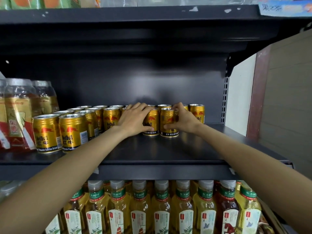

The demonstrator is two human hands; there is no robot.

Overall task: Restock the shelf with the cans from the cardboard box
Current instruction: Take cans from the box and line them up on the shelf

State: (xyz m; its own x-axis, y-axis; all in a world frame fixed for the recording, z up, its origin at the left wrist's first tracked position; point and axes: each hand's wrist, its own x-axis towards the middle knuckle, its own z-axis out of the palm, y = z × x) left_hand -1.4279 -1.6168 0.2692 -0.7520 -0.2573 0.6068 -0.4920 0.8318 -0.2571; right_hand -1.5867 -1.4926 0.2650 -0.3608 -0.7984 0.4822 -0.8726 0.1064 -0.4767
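Several gold Red Bull cans stand in rows on the dark middle shelf point(168, 154). My left hand point(135, 119) wraps around one gold can point(152, 123), thumb at its base and fingers over its top. My right hand point(182, 119) grips the neighbouring gold can point(168, 123) from the right side. Both cans stand upright on the shelf, touching each other. Two front cans point(59, 132) stand at the left near the shelf edge. One more can point(197, 112) stands at the far right back. The cardboard box is out of view.
Shrink-wrapped tea bottles point(20, 114) stand at the shelf's left end. Below, several green-capped tea bottles point(162, 208) fill the lower shelf. The upper shelf point(135, 14) hangs overhead. A white and brown wall point(270, 98) borders the right side. Bare shelf lies in front of the hands.
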